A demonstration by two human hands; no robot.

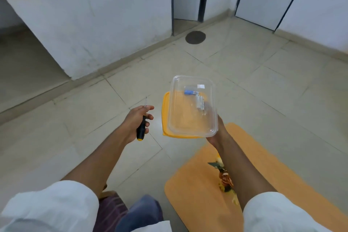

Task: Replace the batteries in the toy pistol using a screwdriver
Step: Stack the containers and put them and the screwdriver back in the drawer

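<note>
sleeves: I wore loose white ones, pushed up above both elbows | forearms: mine were bare | left hand (136, 121): no rings or watch showed | right hand (218, 133): likewise plain | legs: blue trousers covered my knee

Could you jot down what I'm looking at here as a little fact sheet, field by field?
Setting: tiled floor beside white walls, orange mat at lower right
Left hand: holds a screwdriver, black handle with yellow end, tip pointing away
Right hand: holds a clear plastic container by its near corner, raised over a yellow lid
Container contents: blue battery and a silver one
Toy pistol: not identifiable in view
On the mat: a colourful object, partly hidden by the right arm
Clothing: white sleeves
</note>
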